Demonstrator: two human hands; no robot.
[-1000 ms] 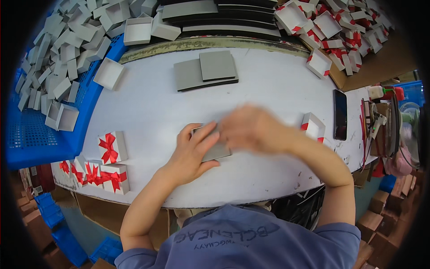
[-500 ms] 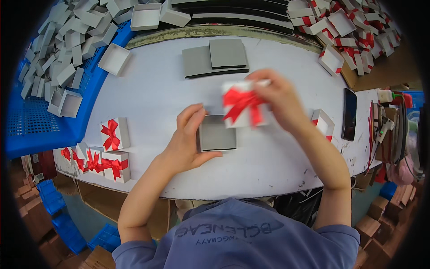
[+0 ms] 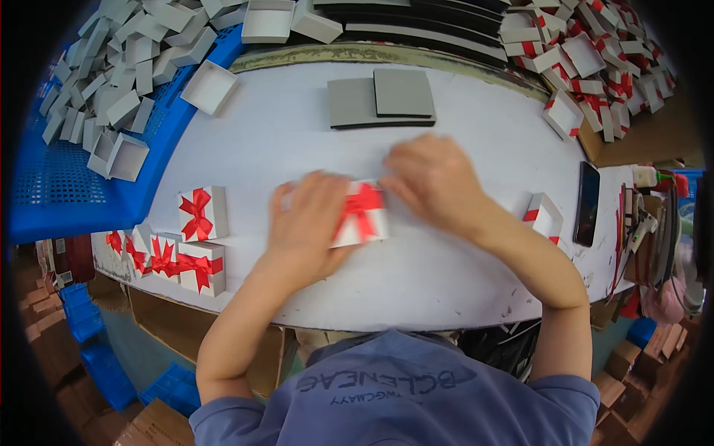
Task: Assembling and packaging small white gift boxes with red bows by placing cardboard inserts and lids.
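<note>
A white gift box (image 3: 370,223) with a red ribbon bow on its lid sits at the middle of the table. My left hand (image 3: 309,223) is closed on it, fingers over its left part and thumb along the near side. Its lid is on, and the left part is hidden under the hand. Just beyond the box's far right corner is my right hand (image 3: 431,178), off the table, with bent fingers smeared by motion. Nothing can be made out in it.
Bowed boxes (image 3: 201,213) stand at the left edge. A blue basket (image 3: 160,160) holds plain boxes. Grey foam pads (image 3: 349,104) lie at the back. A ribboned lid (image 3: 547,215) and a phone (image 3: 587,201) are at right, beyond them a carton (image 3: 632,145) of ribboned lids.
The bowed lid has come down from my right hand onto the open box base. My right hand has let it go and shifted left; my left hand now reaches over the box.
</note>
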